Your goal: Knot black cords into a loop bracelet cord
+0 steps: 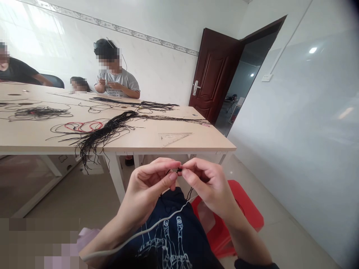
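Both hands are raised in front of my lap, below the table's front edge, with their fingertips almost meeting. A small black knotted cord (179,170) is pinched between them. My left hand (154,181) holds it from the left with thumb and fingers. From the right, my right hand (206,181) pinches the same cord with thumb and forefinger. Loose black ends hang beneath the hands. On the table (134,144) lie a thick bundle of black cords (105,130), a red cord (84,127) and a clear triangular ruler (174,138).
A red stool (248,205) stands at the right, below my right forearm. A white cable (157,224) crosses my lap. Across the table sits a person in grey (120,84), with others farther left. More black cords (42,112) lie at the left. A brown door (214,71) stands open.
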Demonstrator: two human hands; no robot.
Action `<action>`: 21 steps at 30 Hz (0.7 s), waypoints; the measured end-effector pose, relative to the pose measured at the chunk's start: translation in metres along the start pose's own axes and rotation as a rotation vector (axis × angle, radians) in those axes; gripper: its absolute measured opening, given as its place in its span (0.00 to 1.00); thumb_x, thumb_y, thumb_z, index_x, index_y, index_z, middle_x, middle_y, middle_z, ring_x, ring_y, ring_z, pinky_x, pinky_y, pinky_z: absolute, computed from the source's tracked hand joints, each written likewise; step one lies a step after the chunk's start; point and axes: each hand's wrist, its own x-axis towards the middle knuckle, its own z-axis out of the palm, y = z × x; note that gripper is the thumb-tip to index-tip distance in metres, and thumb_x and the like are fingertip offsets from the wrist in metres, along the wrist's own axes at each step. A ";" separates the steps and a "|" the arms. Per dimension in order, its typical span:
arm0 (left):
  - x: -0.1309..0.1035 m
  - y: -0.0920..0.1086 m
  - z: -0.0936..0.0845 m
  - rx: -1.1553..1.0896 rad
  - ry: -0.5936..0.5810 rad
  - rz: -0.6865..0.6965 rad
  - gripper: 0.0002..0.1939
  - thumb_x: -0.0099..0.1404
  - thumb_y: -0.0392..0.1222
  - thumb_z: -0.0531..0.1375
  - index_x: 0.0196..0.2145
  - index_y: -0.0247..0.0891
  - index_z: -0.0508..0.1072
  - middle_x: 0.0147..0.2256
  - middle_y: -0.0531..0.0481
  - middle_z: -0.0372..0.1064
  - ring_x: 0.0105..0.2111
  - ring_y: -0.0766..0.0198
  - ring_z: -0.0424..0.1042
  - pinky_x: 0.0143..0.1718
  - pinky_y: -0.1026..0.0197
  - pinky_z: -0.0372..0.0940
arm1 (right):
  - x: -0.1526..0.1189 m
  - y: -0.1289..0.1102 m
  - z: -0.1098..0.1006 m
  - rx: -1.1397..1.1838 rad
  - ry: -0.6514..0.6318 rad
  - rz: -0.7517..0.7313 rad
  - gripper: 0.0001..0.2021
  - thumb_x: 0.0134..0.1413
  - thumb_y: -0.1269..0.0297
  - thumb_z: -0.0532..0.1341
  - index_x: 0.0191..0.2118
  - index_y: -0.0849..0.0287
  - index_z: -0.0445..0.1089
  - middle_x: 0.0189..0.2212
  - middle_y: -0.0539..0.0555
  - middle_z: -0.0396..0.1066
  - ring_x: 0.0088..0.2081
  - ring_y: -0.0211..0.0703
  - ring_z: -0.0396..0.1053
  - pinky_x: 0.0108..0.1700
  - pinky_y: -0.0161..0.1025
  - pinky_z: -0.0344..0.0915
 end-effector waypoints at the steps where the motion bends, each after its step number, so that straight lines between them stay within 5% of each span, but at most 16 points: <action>1: 0.001 0.001 0.000 -0.024 0.001 -0.027 0.09 0.50 0.34 0.66 0.31 0.44 0.79 0.30 0.52 0.70 0.20 0.75 0.64 0.21 0.71 0.64 | 0.000 0.000 0.000 0.005 -0.006 0.007 0.08 0.55 0.67 0.55 0.30 0.60 0.71 0.19 0.46 0.65 0.20 0.31 0.61 0.20 0.27 0.58; 13: 0.001 -0.001 -0.002 -0.277 -0.006 -0.358 0.12 0.45 0.36 0.70 0.31 0.42 0.79 0.14 0.57 0.62 0.17 0.76 0.60 0.24 0.73 0.63 | 0.006 0.007 -0.003 0.324 -0.102 0.114 0.08 0.55 0.67 0.56 0.29 0.61 0.71 0.16 0.44 0.54 0.18 0.28 0.50 0.19 0.27 0.50; 18: 0.002 -0.002 -0.003 -0.299 0.007 -0.372 0.13 0.44 0.36 0.70 0.32 0.42 0.79 0.14 0.56 0.63 0.17 0.76 0.60 0.24 0.72 0.64 | 0.004 0.008 -0.002 0.330 -0.097 0.126 0.09 0.56 0.66 0.56 0.29 0.61 0.71 0.15 0.43 0.53 0.17 0.27 0.48 0.18 0.27 0.48; 21: 0.002 0.000 -0.001 -0.294 0.001 -0.345 0.13 0.45 0.36 0.70 0.32 0.42 0.79 0.13 0.57 0.62 0.17 0.76 0.60 0.22 0.74 0.63 | 0.003 0.007 0.000 0.207 -0.033 0.060 0.08 0.55 0.68 0.56 0.29 0.61 0.72 0.16 0.45 0.59 0.19 0.29 0.55 0.21 0.27 0.56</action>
